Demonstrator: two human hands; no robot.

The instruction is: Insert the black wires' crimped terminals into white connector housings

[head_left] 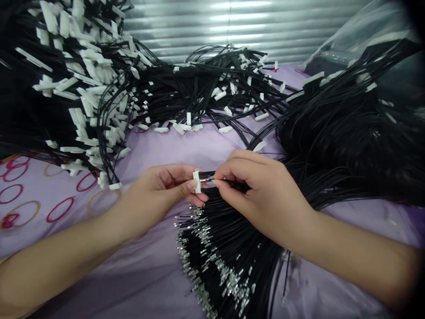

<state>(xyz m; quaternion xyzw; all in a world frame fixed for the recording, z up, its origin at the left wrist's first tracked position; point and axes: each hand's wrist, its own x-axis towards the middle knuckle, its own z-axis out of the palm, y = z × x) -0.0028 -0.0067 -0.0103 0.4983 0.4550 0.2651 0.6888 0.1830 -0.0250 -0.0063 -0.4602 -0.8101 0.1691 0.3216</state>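
Observation:
Between the thumb and fingers of my left hand is a small white connector housing, held upright. My right hand pinches a thin black wire whose silvery metal terminal points left at the housing's right side. Whether the tip sits inside a slot is too small to tell. Another black wire runs from the housing's top toward my right hand. Below both hands spreads a thick bundle of black wires with bare silvery terminals at their ends.
Black cables with white connectors are heaped at the left, and more cables lie across the back. A large black wire bundle fills the right. Red and yellow rubber bands lie on the purple cloth. Behind is a corrugated metallic surface.

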